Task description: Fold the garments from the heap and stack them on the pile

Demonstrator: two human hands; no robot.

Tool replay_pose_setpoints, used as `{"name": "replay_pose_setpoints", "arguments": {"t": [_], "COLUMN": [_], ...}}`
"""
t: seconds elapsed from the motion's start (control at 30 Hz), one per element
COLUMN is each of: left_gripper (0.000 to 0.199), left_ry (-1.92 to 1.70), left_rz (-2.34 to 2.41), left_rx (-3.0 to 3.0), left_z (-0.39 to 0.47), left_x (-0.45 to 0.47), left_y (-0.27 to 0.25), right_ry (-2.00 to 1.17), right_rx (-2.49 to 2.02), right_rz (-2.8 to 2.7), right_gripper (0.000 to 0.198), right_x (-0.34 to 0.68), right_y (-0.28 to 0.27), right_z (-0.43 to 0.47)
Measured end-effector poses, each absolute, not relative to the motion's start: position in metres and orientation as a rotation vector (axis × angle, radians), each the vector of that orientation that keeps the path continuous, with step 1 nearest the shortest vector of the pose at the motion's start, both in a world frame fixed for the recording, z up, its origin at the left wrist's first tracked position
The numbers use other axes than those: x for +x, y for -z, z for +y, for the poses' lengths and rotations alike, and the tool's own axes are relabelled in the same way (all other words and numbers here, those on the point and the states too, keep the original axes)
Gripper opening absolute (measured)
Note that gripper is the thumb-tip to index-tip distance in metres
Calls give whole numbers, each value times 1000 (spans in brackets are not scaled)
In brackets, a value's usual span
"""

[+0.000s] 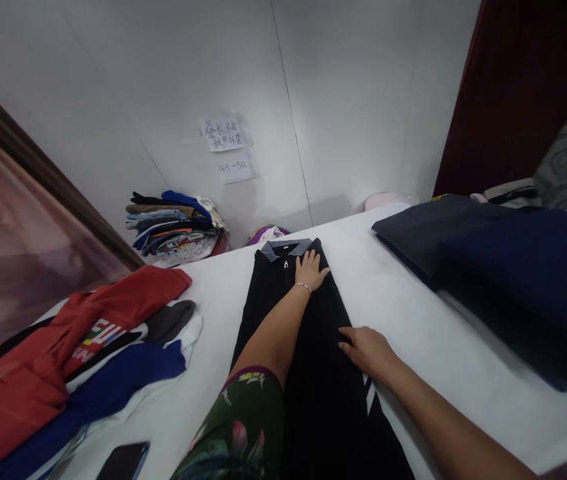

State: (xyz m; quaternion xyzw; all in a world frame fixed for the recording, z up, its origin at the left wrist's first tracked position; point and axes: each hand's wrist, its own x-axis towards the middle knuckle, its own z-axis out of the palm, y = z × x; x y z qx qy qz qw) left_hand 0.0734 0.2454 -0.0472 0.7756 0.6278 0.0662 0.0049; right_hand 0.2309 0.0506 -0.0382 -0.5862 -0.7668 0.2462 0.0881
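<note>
Left hand [310, 271] open and flat, we seemingly steady the black garment [266, 300], collar [270, 251] by the far edge of the table [363, 257]; our right hand [370, 350] touches its side, gripping or not we can't tell.

Wears dk grn, purple-edged floral L sleeve [243, 423] + thin bracelet [304, 287].

**Black garment: laid out lengthwise, collar at far end**

Black garment [313, 387] lies flat on white table [218, 313], long and narrow. Grey-blue collar [270, 252] spread open near the table's far edge. Metallic-looking zip pull [286, 265] sits just below it. White stripes [370, 398] mark the right edge, lower down. Bottom end runs out of view.
</note>
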Motion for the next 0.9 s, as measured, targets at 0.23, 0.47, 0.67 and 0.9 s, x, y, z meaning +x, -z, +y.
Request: {"name": "replay_pose_setpoints", "arguments": {"t": [0.23,0.47,0.67,0.9], "left_gripper": [80,71,57,41], "left_ry": [21,-117,-153,-320], "left_rz": [1844,1797,1633,1708], "left_rx": [2207,2287,2468,2439], "left_z": [259,234,161,37], "left_x": [70,68,48,-21], "left_y": [55,44,27,7], "right_ry": [-742,-772,-765,-724], "right_rx": [-1719,-1710,-1707,-1771], "right_rz": [-2338,-2377,-2396,-2366], "right_gripper": [43,46,47,47], "right_x": [233,236,239,242], "right_y": [35,33,34,35], "right_z": [49,49,50,48]}}
